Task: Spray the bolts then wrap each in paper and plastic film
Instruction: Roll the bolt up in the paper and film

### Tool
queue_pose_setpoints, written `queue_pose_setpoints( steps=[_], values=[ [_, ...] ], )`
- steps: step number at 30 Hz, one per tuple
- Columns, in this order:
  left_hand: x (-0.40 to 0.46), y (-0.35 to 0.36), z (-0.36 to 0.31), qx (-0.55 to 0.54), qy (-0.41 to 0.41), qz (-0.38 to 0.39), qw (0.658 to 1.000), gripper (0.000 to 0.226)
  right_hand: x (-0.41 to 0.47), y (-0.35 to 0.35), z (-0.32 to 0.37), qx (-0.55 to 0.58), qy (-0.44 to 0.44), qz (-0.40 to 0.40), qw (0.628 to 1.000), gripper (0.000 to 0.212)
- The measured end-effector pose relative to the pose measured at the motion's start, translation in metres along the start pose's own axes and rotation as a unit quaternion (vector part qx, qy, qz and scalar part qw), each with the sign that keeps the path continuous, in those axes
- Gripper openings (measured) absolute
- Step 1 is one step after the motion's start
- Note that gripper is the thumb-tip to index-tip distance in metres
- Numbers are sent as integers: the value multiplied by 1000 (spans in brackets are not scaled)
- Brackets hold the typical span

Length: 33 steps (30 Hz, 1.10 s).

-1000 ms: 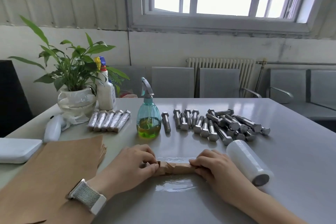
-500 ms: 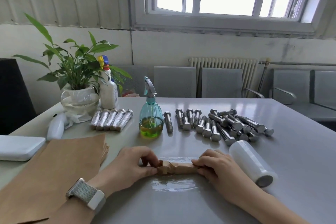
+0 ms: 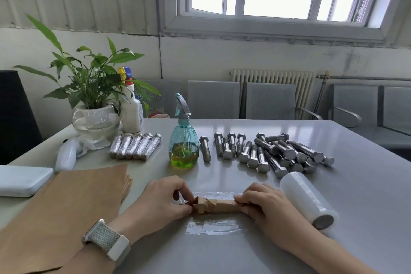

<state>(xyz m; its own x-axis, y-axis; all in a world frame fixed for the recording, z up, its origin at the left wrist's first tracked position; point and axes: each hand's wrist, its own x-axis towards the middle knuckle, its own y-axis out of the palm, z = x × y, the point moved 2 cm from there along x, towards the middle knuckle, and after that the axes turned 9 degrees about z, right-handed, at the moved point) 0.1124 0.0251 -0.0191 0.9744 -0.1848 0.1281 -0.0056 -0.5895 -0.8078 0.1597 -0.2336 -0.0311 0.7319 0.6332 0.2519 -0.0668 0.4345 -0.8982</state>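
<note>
A bolt wrapped in brown paper (image 3: 214, 205) lies crosswise on a sheet of clear plastic film (image 3: 212, 224) near the table's front. My left hand (image 3: 160, 202) pinches its crumpled left end and my right hand (image 3: 264, 204) grips its right end. Behind them lie several bare steel bolts (image 3: 266, 154) in a loose heap, and a blue spray bottle (image 3: 184, 140) with green-yellow liquid stands upright. Several wrapped bolts (image 3: 134, 148) lie side by side at the back left. A film roll (image 3: 308, 200) lies just right of my right hand. Brown paper sheets (image 3: 66, 213) are stacked at the left.
A potted plant in a glass bowl (image 3: 95, 118) and a white spray bottle (image 3: 131, 111) stand at the back left. A white flat box (image 3: 22, 180) lies at the left edge and a white wrapped object (image 3: 66, 158) beside it. Grey chairs and a radiator stand behind the grey table (image 3: 355, 196).
Both hands stay on the ends of the paper-wrapped bolt with only slight finger shifts. The view has drifted a little; nothing else on the table moved.
</note>
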Motion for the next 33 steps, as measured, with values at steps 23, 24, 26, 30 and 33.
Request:
queue_pose_setpoints(
  steps=[23,24,26,30,33],
  values=[
    [3,2,-11,97,-19,50,994,7,0,-2,3,-4,3,9,1000,16],
    [6,2,-9,46,-46,66,996,9,0,-2,4,-4,2,9,1000,15],
    [14,1,-7,-5,-85,95,992,17,-1,-1,5,-5,3,10,1000,15],
    [28,-8,-9,-98,-170,150,969,18,-2,-1,4,2,5,-5,1000,14],
    [35,-13,-11,-67,-211,201,954,15,-2,0,4,5,3,-10,1000,14]
  ],
)
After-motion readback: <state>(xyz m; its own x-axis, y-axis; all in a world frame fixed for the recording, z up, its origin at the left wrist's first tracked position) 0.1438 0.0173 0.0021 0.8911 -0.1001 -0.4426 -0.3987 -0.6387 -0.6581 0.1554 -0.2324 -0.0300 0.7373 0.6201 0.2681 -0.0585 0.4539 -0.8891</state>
